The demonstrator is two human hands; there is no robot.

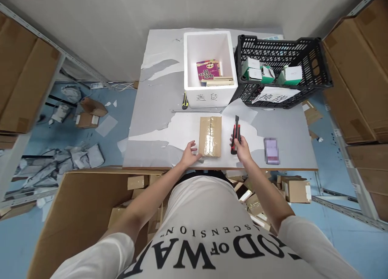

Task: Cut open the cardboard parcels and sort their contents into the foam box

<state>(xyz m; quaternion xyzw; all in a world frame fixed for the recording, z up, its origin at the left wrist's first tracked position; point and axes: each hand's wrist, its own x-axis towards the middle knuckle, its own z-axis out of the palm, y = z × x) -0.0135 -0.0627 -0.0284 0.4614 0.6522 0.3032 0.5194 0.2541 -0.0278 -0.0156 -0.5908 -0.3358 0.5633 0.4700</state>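
Note:
A small brown cardboard box [210,136], sealed with shiny clear tape, lies flat near the table's front edge. At its lower left corner is my left hand [190,154], fingers apart and thumb at the box's edge; whether it touches cannot be made out. My right hand [241,148] is closed around a red and black box cutter [235,135], held upright to the right of the box with its tip pointing away from me. A second cutter, yellow and black [185,101], lies beside the white foam box [209,98].
Books lie inside the foam box. Right of it stands a black plastic crate [280,91] holding green and white cartons. A phone [272,151] rests at the table's [157,149] right front. Below left is a large open carton [87,206]; shelves with boxes flank both sides.

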